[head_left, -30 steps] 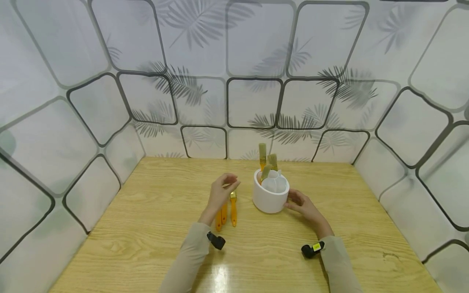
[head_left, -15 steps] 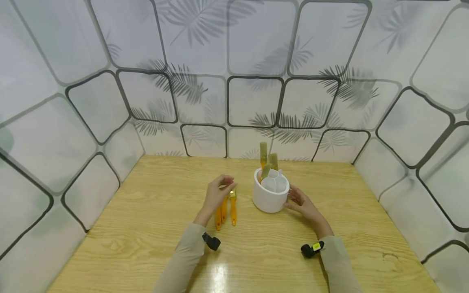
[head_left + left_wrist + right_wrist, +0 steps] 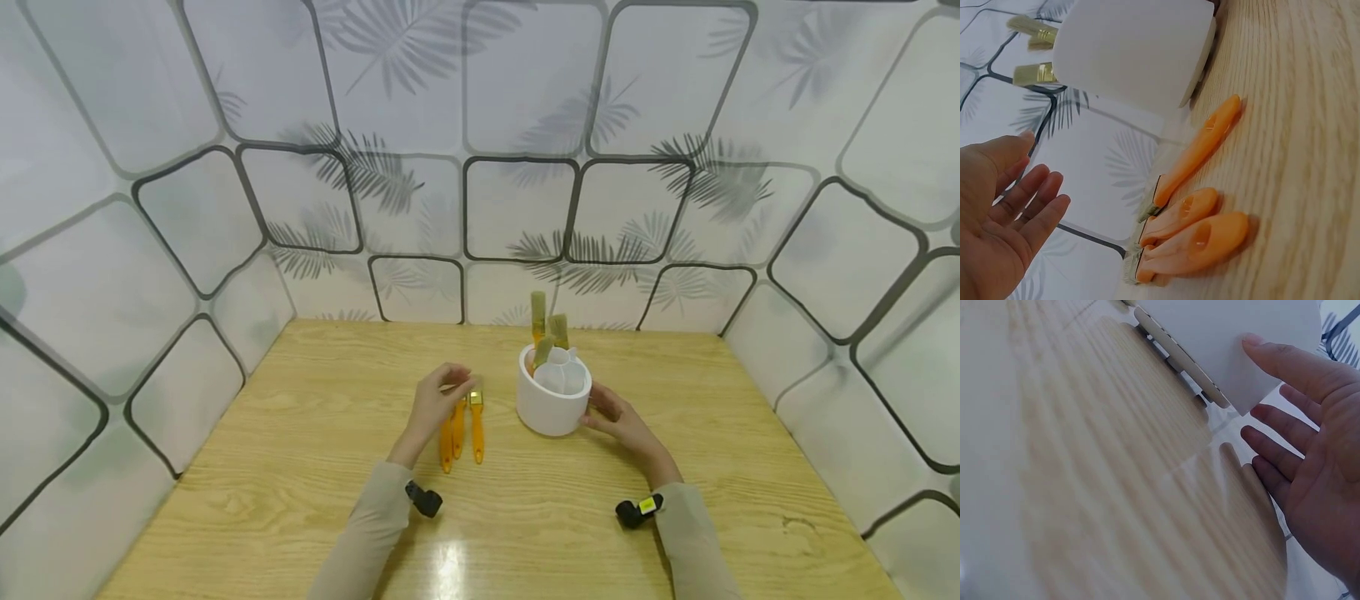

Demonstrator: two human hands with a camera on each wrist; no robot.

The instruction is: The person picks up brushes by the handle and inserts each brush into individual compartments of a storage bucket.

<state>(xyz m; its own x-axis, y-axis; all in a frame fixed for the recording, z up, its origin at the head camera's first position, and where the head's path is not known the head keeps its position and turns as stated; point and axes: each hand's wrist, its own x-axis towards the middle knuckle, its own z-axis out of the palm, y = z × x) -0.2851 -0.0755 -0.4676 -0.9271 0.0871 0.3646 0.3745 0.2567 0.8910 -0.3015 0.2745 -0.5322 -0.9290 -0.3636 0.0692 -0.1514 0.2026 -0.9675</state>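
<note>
A round white holder [image 3: 553, 413] with inner compartments stands right of the table's middle; three paintbrushes [image 3: 538, 313] lean in it, bristles up. Against its right side rests my right hand [image 3: 622, 421], thumb [image 3: 1272, 355] on the wall and fingers loosely spread. To the holder's left, three orange-handled paintbrushes [image 3: 477, 429] lie on the table, handles toward me. Over their bristle ends hovers my left hand [image 3: 438, 398], holding nothing. In the left wrist view its fingers [image 3: 1038, 215] are relaxed and apart from the lying brushes [image 3: 1194, 240].
The wooden table [image 3: 337, 375] reaches to a patterned backdrop [image 3: 517, 208] at the back and both sides. Small dark feet [image 3: 1175, 364] show beneath the holder's base in the right wrist view. Each sleeve carries a small black camera [image 3: 426, 500].
My left hand has drifted left and slightly toward me, away from the holder, uncovering more of the lying paintbrushes. The right hand and the holder have hardly moved.
</note>
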